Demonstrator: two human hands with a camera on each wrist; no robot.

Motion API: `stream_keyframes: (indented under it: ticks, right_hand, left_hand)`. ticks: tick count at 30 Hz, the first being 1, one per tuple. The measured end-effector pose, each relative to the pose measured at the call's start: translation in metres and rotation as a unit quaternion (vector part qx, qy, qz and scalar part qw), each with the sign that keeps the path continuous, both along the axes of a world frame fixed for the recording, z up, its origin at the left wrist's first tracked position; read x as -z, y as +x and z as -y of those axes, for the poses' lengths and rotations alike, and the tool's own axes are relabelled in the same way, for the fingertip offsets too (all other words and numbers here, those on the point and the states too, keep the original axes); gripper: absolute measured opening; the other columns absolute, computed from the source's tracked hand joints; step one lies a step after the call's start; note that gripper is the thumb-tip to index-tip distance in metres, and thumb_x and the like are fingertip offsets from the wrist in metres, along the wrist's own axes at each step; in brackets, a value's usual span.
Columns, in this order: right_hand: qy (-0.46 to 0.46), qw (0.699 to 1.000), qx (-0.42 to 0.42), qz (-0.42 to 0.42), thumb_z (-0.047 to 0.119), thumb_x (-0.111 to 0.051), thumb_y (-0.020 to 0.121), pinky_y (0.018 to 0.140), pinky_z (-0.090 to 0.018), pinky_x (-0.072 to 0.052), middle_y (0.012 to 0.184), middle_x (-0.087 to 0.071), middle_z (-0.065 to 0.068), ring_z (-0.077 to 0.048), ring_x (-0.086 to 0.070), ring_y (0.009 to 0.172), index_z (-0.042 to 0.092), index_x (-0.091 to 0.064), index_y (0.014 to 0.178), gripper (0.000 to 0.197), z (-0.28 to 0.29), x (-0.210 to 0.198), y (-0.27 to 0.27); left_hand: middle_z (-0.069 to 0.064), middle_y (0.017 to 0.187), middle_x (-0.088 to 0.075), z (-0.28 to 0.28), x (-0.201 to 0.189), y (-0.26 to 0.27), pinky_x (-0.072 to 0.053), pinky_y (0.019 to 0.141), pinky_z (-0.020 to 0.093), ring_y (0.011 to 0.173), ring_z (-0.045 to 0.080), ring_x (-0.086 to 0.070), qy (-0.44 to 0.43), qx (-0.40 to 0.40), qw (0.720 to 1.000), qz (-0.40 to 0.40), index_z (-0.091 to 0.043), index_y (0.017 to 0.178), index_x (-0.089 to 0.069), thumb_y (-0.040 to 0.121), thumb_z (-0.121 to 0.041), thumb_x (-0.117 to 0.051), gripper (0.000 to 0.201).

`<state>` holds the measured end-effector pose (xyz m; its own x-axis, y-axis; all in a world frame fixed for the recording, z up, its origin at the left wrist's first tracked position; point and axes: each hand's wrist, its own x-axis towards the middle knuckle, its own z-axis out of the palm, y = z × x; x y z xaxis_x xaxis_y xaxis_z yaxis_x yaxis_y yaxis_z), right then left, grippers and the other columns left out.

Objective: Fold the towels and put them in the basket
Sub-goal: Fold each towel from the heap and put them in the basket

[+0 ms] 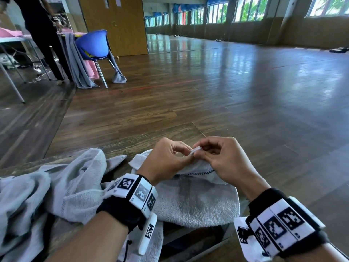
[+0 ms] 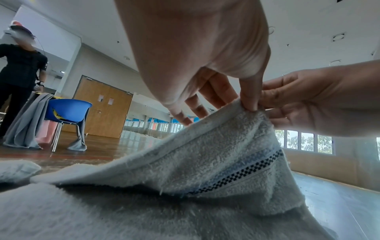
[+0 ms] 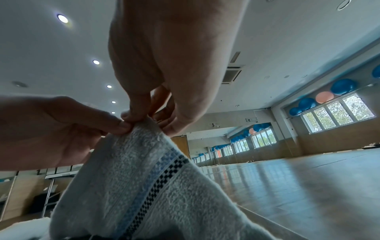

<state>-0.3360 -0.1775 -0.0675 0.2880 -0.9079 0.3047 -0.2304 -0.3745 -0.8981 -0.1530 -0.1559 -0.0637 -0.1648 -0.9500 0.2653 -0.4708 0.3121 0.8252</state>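
A pale grey towel (image 1: 196, 201) with a blue and black checked stripe (image 2: 242, 168) lies in front of me, one corner lifted. My left hand (image 1: 170, 157) and right hand (image 1: 219, 157) meet at that raised corner (image 1: 195, 150) and both pinch it between thumb and fingertips. The left wrist view shows the left hand (image 2: 249, 104) nipping the hem, with the right hand (image 2: 308, 104) beside it. In the right wrist view the right hand (image 3: 141, 118) pinches the towel (image 3: 144, 186) at its top edge. A second crumpled grey towel (image 1: 56, 190) lies to the left. No basket is in view.
A blue chair (image 1: 94, 46) draped with grey and pink cloths stands at the far left, beside a person in black (image 1: 41, 31) at a table (image 1: 11, 40). Wooden floor (image 1: 245, 91) stretches ahead and right. Mirrors and windows line the far walls.
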Motion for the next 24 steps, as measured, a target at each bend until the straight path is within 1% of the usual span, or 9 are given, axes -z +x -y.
stream_keyframes:
  ticks: [2, 3, 7, 9, 13, 17, 20, 22, 24]
  right_hand:
    - [-0.016, 1.0, 0.002, -0.018, 0.006, -0.079, 0.085, 0.084, -0.033, -0.06, 0.081, -0.079, 0.002, -0.015, -0.075, 0.082, 0.016, -0.08, 0.087, 0.01, -0.002, 0.0, -0.001]
    - [-0.025, 0.999, 0.006, -0.021, 0.006, -0.079, 0.085, 0.082, -0.03, -0.06, 0.081, -0.078, 0.003, -0.013, -0.075, 0.081, 0.017, -0.08, 0.087, 0.011, -0.001, -0.001, -0.002]
    - [-0.068, 0.996, 0.064, 0.012, 0.009, -0.081, 0.083, 0.067, -0.011, -0.051, 0.079, -0.076, 0.013, 0.002, -0.069, 0.072, 0.023, -0.079, 0.086, 0.015, 0.006, -0.004, -0.013]
    - [-0.075, 0.991, 0.11, 0.033, 0.013, -0.082, 0.083, 0.064, -0.007, -0.048, 0.079, -0.075, 0.018, 0.005, -0.067, 0.07, 0.028, -0.079, 0.084, 0.015, 0.014, -0.005, -0.023]
    - [-0.059, 0.979, 0.181, 0.067, 0.017, -0.081, 0.084, 0.066, -0.012, -0.052, 0.081, -0.077, 0.014, 0.003, -0.067, 0.07, 0.038, -0.078, 0.078, 0.021, 0.03, 0.001, -0.045]
    - [-0.032, 0.972, 0.226, 0.051, 0.022, -0.082, 0.083, 0.069, -0.025, -0.053, 0.079, -0.076, 0.014, -0.001, -0.066, 0.069, 0.042, -0.078, 0.08, 0.02, 0.038, 0.008, -0.057]
    - [-0.023, 0.968, 0.246, 0.047, 0.024, -0.082, 0.081, 0.073, -0.032, -0.057, 0.076, -0.076, 0.015, -0.002, -0.065, 0.067, 0.045, -0.077, 0.079, 0.022, 0.04, 0.008, -0.06]
    - [-0.011, 0.966, 0.255, 0.046, 0.023, -0.083, 0.081, 0.078, -0.035, -0.06, 0.075, -0.076, 0.012, -0.006, -0.066, 0.069, 0.044, -0.078, 0.078, 0.022, 0.041, 0.009, -0.062]
    - [0.005, 0.964, 0.26, 0.047, 0.021, -0.084, 0.081, 0.082, -0.039, -0.061, 0.077, -0.076, 0.007, -0.01, -0.067, 0.071, 0.037, -0.078, 0.074, 0.019, 0.042, 0.01, -0.063]
  left_hand:
    - [0.002, 0.087, -0.077, 0.001, 0.0, 0.001, -0.055, 0.076, 0.044, 0.082, 0.027, -0.071, 0.017, 0.01, 0.999, 0.042, -0.013, 0.083, -0.08, 0.085, -0.036, -0.077, 0.024]
    - [0.004, 0.085, -0.076, 0.002, -0.001, 0.003, -0.055, 0.074, 0.045, 0.081, 0.03, -0.07, 0.019, 0.016, 0.997, 0.072, -0.014, 0.083, -0.08, 0.084, -0.037, -0.077, 0.023]
    - [-0.004, 0.081, -0.075, 0.004, -0.003, 0.018, -0.054, 0.075, 0.035, 0.077, 0.014, -0.069, -0.004, 0.013, 0.99, 0.14, -0.018, 0.088, -0.081, 0.082, -0.033, -0.079, 0.017]
    - [-0.003, 0.081, -0.075, 0.006, -0.002, 0.03, -0.053, 0.076, 0.037, 0.078, 0.016, -0.069, -0.018, -0.007, 0.987, 0.157, -0.015, 0.088, -0.081, 0.082, -0.034, -0.079, 0.019]
    - [0.0, 0.083, -0.075, 0.01, 0.003, 0.059, -0.05, 0.081, 0.036, 0.082, 0.021, -0.069, -0.057, -0.07, 0.977, 0.195, -0.013, 0.08, -0.08, 0.079, -0.037, -0.081, 0.024]
    - [-0.008, 0.091, -0.076, 0.009, 0.009, 0.082, -0.046, 0.091, 0.039, 0.088, 0.018, -0.068, -0.1, -0.145, 0.947, 0.269, -0.022, 0.083, -0.082, 0.078, -0.037, -0.081, 0.016]
    - [-0.014, 0.093, -0.074, 0.008, 0.014, 0.096, -0.036, 0.095, 0.038, 0.094, 0.014, -0.06, -0.107, -0.196, 0.926, 0.304, -0.026, 0.083, -0.081, 0.08, -0.036, -0.078, 0.011]
    - [-0.017, 0.092, -0.073, 0.007, 0.016, 0.102, -0.026, 0.094, 0.037, 0.097, 0.013, -0.055, -0.112, -0.221, 0.913, 0.324, -0.028, 0.084, -0.079, 0.082, -0.034, -0.075, 0.008]
    - [-0.015, 0.086, -0.07, 0.006, 0.016, 0.105, -0.023, 0.094, 0.037, 0.098, 0.013, -0.054, -0.115, -0.234, 0.908, 0.329, -0.028, 0.087, -0.077, 0.085, -0.032, -0.073, 0.007]
